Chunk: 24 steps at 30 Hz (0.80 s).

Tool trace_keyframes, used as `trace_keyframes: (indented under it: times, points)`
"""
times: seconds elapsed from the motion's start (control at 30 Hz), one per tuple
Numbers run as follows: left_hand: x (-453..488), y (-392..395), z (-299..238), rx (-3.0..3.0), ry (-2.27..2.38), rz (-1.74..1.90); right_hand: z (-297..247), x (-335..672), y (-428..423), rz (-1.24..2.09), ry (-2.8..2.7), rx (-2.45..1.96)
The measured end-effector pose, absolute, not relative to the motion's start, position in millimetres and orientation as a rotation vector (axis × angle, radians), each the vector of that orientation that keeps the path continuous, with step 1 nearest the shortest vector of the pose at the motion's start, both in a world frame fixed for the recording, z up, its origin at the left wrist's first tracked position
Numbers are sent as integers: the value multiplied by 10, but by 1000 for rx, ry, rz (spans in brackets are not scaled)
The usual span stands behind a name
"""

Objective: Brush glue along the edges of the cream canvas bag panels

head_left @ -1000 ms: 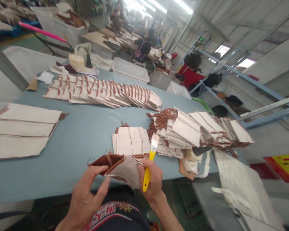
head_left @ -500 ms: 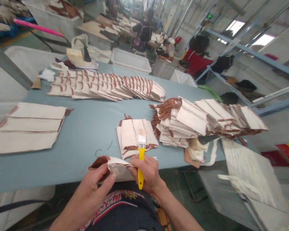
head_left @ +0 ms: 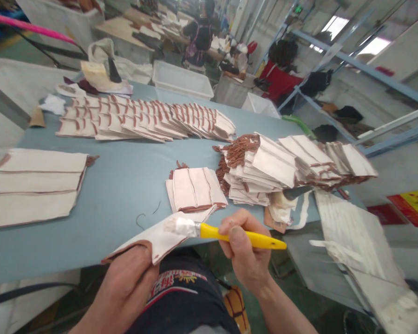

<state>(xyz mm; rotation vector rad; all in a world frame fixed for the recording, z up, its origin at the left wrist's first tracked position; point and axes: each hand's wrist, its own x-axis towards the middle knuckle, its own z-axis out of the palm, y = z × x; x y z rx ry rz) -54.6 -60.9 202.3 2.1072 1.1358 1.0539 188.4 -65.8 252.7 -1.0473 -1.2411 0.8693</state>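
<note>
My right hand (head_left: 245, 248) grips a yellow-handled paintbrush (head_left: 244, 235), its white-coated bristles over a cream fabric piece with brown edging (head_left: 146, 236). Whether the bristles touch the cloth I cannot tell. My left hand (head_left: 128, 278) holds that piece at its near end, with fingers tucked inside the brown-edged opening and partly hidden. Just beyond the held piece lies a small stack of similar cream panels (head_left: 197, 188) with brown trim and a brown fringe at the far edge.
Larger fringed stacks (head_left: 261, 169) stand at the table's right. A long overlapping row of panels (head_left: 142, 118) runs along the back, and more panels (head_left: 38, 183) lie left. White plastic bins (head_left: 183, 81) sit beyond the blue-green table (head_left: 121, 176). A person (head_left: 198, 35) is farther back.
My right hand has let go of the fabric's edge and moved right. The brush has swung from upright to nearly level, bristles over the fabric. My left hand's fingers have gone into the fabric's opening.
</note>
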Motion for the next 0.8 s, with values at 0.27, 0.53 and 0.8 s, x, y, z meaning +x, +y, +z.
trace_keyframes:
  times: [0.27, 0.53, 0.8]
  points:
    - [-651, -578, 1889, 2353, 1108, 1113, 2673, 1779, -685, 669, -1552, -1054]
    - [-656, -616, 1813, 2316, 1083, 1150, 2654, 1681, -728, 495, -2009, -759]
    - [-609, -584, 1803, 2231, 1102, 1208, 2576, 1636, -756, 424, -1948, -816]
